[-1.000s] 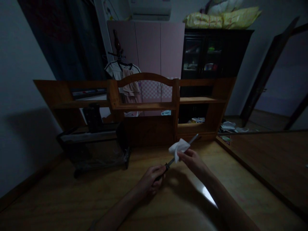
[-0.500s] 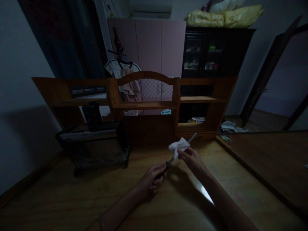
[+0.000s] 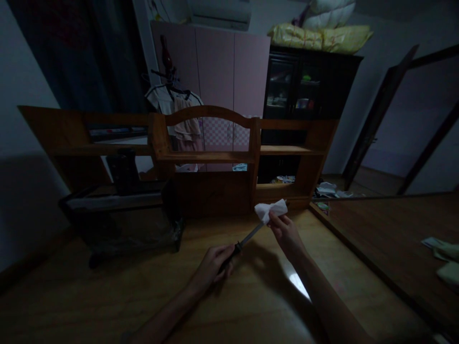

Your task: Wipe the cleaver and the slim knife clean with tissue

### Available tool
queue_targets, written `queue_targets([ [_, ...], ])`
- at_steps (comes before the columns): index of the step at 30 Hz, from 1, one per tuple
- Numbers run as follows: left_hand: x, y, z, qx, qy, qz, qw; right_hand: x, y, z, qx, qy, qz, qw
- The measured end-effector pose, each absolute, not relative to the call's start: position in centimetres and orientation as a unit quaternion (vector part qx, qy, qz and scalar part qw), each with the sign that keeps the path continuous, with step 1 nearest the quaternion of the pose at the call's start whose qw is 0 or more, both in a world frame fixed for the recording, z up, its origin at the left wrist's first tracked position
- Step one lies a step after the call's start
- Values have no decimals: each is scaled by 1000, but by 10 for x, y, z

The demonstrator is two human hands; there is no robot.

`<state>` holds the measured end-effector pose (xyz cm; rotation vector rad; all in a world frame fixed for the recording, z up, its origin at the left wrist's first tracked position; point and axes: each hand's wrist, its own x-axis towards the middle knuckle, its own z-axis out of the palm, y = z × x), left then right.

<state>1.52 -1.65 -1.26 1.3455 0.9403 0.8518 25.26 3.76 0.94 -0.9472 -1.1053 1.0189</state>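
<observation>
My left hand [image 3: 212, 265] is closed around the dark handle of a slim knife [image 3: 247, 237], whose blade points up and to the right over the wooden desk [image 3: 143, 296]. My right hand [image 3: 285, 232] pinches a crumpled white tissue [image 3: 270, 210] around the far end of the blade, and the tip is hidden inside the tissue. Both hands hover just above the desk top.
A wooden shelf unit [image 3: 215, 157] stands along the desk's back edge. A black tray-like object [image 3: 118, 215] sits at the left. Beyond are a pink wardrobe [image 3: 218, 71], a dark cabinet [image 3: 304, 86] topped with bedding, and hanging clothes [image 3: 179, 110]. The room is dim.
My right hand slid the tissue along the blade from near the handle out to the tip. The view shifted a little to the right.
</observation>
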Motion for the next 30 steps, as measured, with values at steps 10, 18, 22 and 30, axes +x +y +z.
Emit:
queue_targets([
  [10, 20, -25, 1, 691, 470, 459, 299, 213, 9, 11, -369, -571, 521, 516],
  [18, 21, -28, 3, 721, 453, 444, 277, 215, 15, 1, -369, -559, 529, 520],
  [22, 19, -25, -1, 734, 447, 449, 243, 222, 23, -2, -375, -536, 518, 551],
  [30, 12, -18, -9, 744, 495, 425, 147, 233, 32, -1, -374, -475, 506, 615],
])
